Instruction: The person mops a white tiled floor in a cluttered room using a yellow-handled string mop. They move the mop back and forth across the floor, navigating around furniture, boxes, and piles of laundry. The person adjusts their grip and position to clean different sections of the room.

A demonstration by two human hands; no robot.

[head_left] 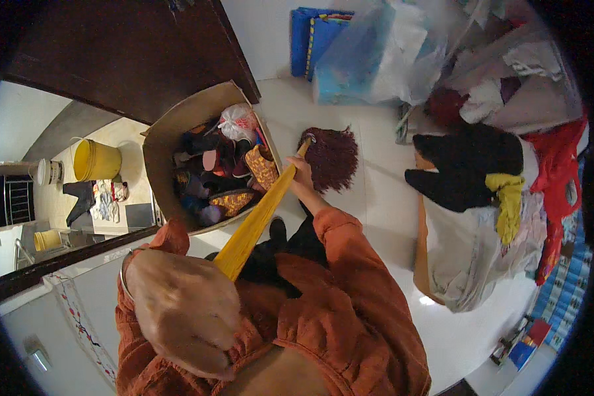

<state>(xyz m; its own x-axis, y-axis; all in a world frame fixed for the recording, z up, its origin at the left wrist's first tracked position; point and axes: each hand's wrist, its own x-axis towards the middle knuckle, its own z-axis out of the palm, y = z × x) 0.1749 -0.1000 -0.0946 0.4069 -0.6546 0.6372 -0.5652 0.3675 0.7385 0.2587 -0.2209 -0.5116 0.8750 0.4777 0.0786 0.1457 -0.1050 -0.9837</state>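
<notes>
1. Down at the near edge, our left hand [185, 317] is clenched into a fist around the top of the yellow handle [254, 221], close to the camera and partly blurred.
2. Farther along, our right hand [302, 175] wraps its fingers round the same handle low down, just above the mop head [332, 157].
3. So both hands hold the mop, and the handle runs slantwise from the fist at lower left up to the head at upper right.
4. The mop head is a dark red bundle of strings resting on the white floor [376, 211], just right of the box [162, 142].
5. That cardboard box stands open beside the handle, stuffed with shoes and patterned cloth, with a white plastic bag [237, 122] on top.
6. We wear orange sleeves [350, 264], and a bangle [123, 274] shows at our left wrist.
7. Beyond the box, a dark wooden door [132, 53] stands open.
8. Past the door, at the left, a yellow bucket [96, 160] sits on the floor of another room, well apart from the mop.
9. To the right of the mop head lies a pile of clothes [482, 218], with a black garment and a yellow cloth [508, 204] hanging over it.
10. Near the far wall we see a blue folded mat [310, 39] and a clear plastic bag [383, 59] beside it.
11. Red cloth [558, 171] drapes at the far right edge.
</notes>
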